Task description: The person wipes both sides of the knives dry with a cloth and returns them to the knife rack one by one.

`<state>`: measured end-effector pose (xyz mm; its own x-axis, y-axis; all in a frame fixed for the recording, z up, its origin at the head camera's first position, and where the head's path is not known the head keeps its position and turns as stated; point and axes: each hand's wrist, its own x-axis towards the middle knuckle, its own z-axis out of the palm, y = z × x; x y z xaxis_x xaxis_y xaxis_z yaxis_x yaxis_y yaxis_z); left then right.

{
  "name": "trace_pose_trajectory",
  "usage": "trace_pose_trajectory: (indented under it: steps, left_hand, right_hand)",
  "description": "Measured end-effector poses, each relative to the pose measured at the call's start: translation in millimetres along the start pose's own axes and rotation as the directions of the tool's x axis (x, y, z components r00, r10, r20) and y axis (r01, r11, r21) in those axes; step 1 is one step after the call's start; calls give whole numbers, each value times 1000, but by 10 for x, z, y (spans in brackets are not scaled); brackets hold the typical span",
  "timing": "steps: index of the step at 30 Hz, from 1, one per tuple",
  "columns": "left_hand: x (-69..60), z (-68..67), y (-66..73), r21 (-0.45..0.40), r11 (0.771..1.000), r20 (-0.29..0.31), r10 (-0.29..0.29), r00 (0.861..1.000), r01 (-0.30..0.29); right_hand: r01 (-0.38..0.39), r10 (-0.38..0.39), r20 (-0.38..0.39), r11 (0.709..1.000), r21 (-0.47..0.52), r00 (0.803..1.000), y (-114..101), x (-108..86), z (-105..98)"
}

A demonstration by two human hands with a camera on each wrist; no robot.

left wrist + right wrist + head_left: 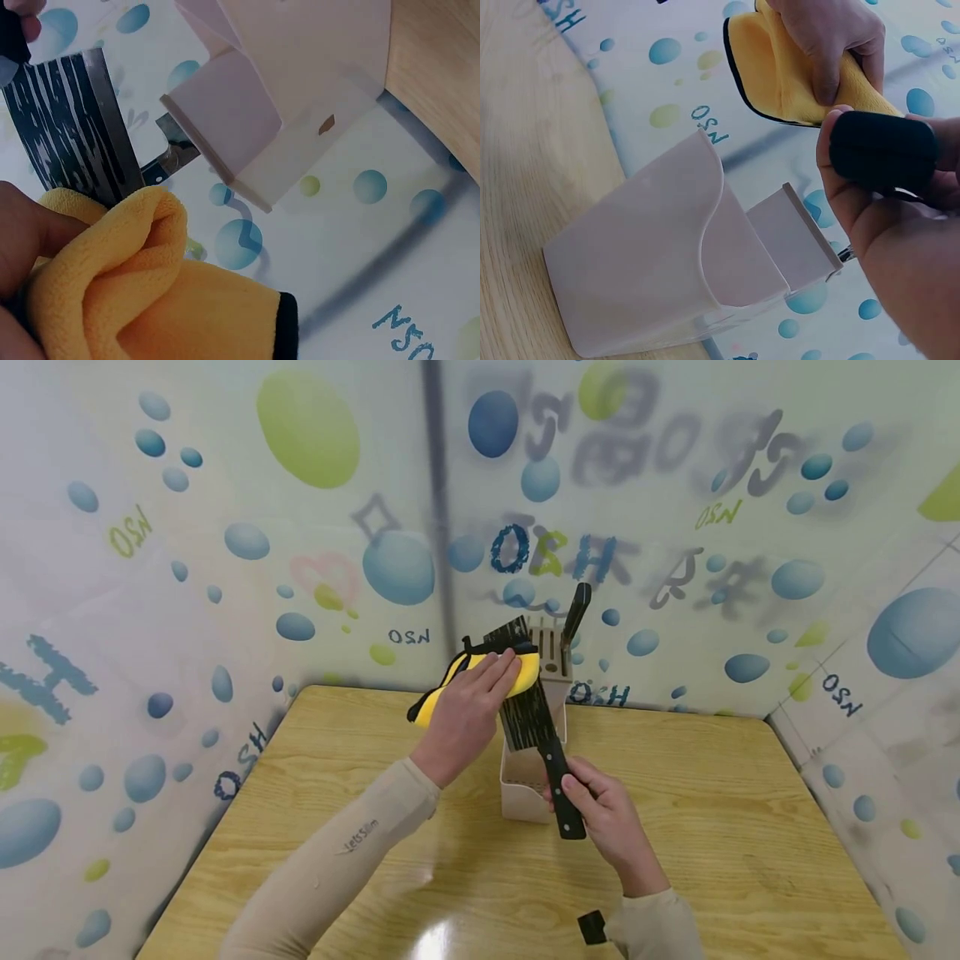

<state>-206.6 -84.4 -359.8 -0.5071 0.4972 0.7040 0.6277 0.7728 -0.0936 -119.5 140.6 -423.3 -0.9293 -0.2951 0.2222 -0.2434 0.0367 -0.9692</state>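
Note:
A broad cleaver (528, 718) with a dark, streaked blade and a black riveted handle is raised over the table, blade tilted up and to the left. My right hand (607, 810) grips its handle; the handle's butt (883, 150) faces the right wrist camera. Folded over the upper part of the blade is a yellow cloth (529, 672) with black edging. My left hand (467, 703) holds that cloth against the blade, thumb on one side in the left wrist view. The cloth hides part of the blade.
Behind the cleaver, a pale knife holder (555, 675) with a slotted top and a low front bin (523, 803) stands on the wooden table (675, 827). A second knife's black handle (577, 612) sticks up from it. Bubble-patterned walls (645, 527) enclose the table.

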Motion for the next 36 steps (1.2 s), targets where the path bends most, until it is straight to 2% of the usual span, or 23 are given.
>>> trace_pose_trajectory:
  steps: [13, 23, 36]
  left_hand:
    - [-53, 24, 173, -15, 999, 40, 29, 999, -29]
    - [-107, 37, 295, -24, 999, 45, 48, 998, -47]
    - [-188, 40, 394, -52, 998, 51, 27, 998, -25]
  right_hand:
    - [-52, 52, -3, 999, 15, 999, -28, 26, -13]
    - [-76, 77, -42, 997, 21, 996, -37, 43, -12]
    - [-108, 110, -98, 994, 26, 989, -68, 62, 12]
